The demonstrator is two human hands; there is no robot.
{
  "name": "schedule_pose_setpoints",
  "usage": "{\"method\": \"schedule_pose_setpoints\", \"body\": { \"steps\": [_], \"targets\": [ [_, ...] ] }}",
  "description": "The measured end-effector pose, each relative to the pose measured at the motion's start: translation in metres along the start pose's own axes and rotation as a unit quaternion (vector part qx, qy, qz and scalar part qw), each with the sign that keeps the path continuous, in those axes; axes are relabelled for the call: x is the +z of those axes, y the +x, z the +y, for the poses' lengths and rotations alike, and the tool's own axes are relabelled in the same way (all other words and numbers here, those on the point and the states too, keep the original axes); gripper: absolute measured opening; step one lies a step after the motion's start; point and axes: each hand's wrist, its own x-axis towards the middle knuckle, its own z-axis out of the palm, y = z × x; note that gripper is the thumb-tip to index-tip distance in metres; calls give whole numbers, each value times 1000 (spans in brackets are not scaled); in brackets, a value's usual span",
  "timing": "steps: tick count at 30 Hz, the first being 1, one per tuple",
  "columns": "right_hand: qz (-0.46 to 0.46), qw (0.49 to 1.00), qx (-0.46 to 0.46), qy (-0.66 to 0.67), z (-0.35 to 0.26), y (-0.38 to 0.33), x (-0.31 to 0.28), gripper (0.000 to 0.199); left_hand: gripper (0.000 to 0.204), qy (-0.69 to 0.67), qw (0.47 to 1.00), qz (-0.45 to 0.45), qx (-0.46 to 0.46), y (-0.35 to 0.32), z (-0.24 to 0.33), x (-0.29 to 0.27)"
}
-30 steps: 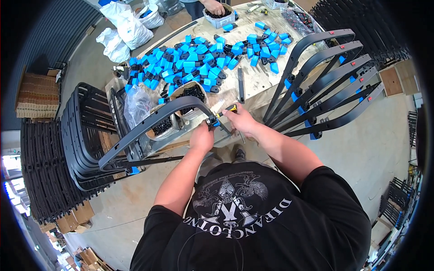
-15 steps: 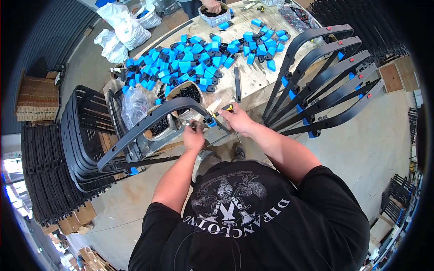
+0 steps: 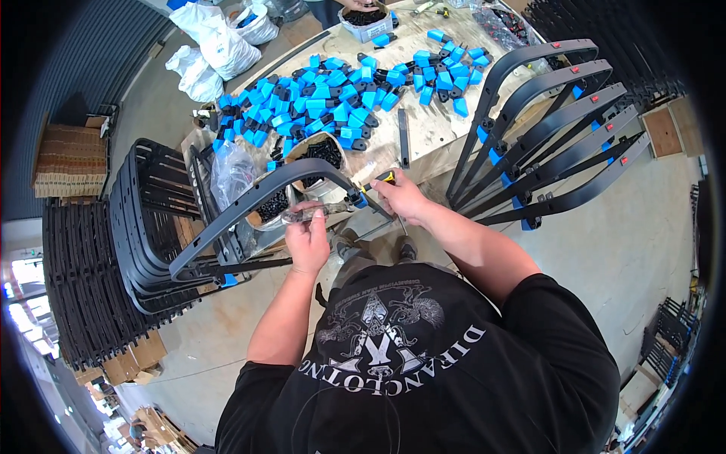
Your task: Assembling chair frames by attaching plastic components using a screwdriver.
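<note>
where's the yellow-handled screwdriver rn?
Head view, centre: the yellow-handled screwdriver is in the right hand, at the wooden table edge, beside the curved black frame.

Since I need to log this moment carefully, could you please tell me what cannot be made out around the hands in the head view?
- Tip of the yellow-handled tool: covered by the right hand.
- What the left hand pinches: too small, hidden by its fingers.
- Joint on the curved black frame: too small to read.
- Contents of the tub: cut by the top edge.

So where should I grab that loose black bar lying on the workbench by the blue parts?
Take the black bar around its near end, coming from the person's side of the workbench. It lies flat, pointing toward the edge, and that end is free of the blue parts.
</note>
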Motion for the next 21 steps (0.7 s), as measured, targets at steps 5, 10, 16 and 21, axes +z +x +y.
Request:
{"method": "schedule_pose_setpoints", "body": {
  "steps": [5, 10, 16, 21],
  "targets": [
    [7, 1000, -4, -2, -1, -2, -1, 39, 15, 102, 991, 3, 85, 1, 7, 1],
    [4, 1000, -1, 2, -4, -5, 1, 38, 16, 46, 997, 41, 55, 6, -1, 2],
    [12, 1000, -8, 8, 4, 0, -1, 38, 13, -21, 999, 29, -14, 15, -2, 3],
    [22, 1000, -12, -17, 6, 1, 1, 38, 8, -144, 978, 80, -125, 38, -25, -4]
  ]
}}
